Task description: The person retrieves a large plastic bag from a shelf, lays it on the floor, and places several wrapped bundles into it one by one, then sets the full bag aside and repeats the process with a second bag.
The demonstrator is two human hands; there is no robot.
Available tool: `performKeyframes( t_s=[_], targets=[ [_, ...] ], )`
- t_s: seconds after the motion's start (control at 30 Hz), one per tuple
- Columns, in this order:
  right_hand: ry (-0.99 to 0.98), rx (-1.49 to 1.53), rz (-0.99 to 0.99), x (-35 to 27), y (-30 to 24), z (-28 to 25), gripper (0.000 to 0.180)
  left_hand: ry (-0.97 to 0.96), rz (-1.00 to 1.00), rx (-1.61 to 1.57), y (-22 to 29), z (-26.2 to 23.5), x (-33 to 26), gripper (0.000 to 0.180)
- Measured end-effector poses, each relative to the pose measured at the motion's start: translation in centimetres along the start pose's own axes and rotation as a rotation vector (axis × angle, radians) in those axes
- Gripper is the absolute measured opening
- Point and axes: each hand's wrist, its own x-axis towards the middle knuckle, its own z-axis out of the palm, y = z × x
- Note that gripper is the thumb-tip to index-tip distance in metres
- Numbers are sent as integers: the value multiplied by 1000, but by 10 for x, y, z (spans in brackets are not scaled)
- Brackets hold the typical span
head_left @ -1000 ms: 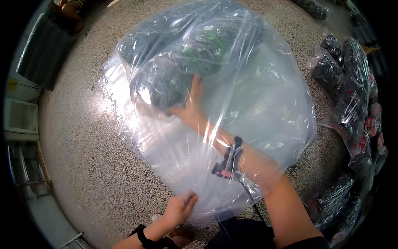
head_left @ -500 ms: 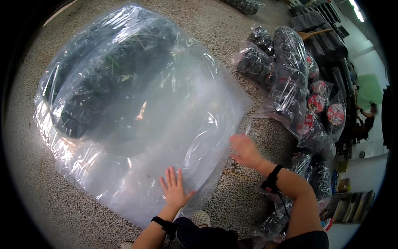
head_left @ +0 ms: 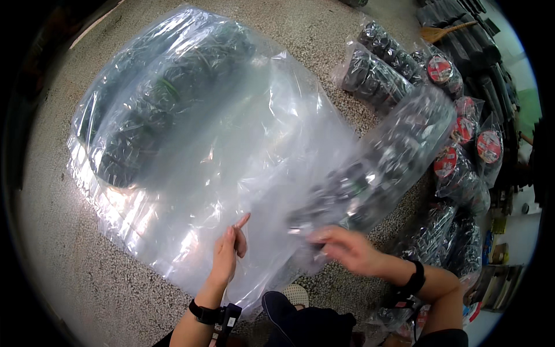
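Observation:
A large clear plastic bag (head_left: 231, 156) lies across the floor, with long packs of dark round pieces (head_left: 124, 153) inside its far left part. My left hand (head_left: 230, 248) is at the bag's near edge, index finger stretched and the other fingers curled on the film. My right hand (head_left: 350, 250) grips the near end of a long clear pack of dark round pieces (head_left: 381, 156). That pack is smeared by motion and slants over the large bag's right edge. What exactly the pieces are is unclear through the shiny film.
On the right lie more bagged dark packs (head_left: 376, 75), some with round red labels (head_left: 488, 146). Another pack (head_left: 430, 231) rests beside my right forearm. Beyond them are a broom (head_left: 445, 30) and stacked dark bundles (head_left: 468, 52). The floor (head_left: 52, 150) is speckled stone.
My right hand has taken hold of a long pack from the right and swung it toward the large bag. My left hand has gone from lying flat to curled fingers.

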Motion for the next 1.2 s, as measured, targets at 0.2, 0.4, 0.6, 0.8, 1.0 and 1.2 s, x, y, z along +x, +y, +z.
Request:
performKeyframes(
  t_s=[0.2,0.4,0.6,0.8,1.0,1.2],
  targets=[
    [8,-964,-57,15,49,15,45,-48,316,426,56,-17,-39,48],
    [459,-82,56,15,99,32,17,-141,770,739,22,-23,-90,35],
    [809,586,-86,120,119,-73,34,-39,586,945,12,-6,-100,64],
    [454,-553,-263,34,124,12,76,119,523,1108,9,-22,-109,78],
    [56,-339,7,-11,186,132,114,147,167,592,-37,-37,-78,38],
    [279,-182,-377,108,61,134,119,341,196,871,35,-105,-64,8]
  ],
)
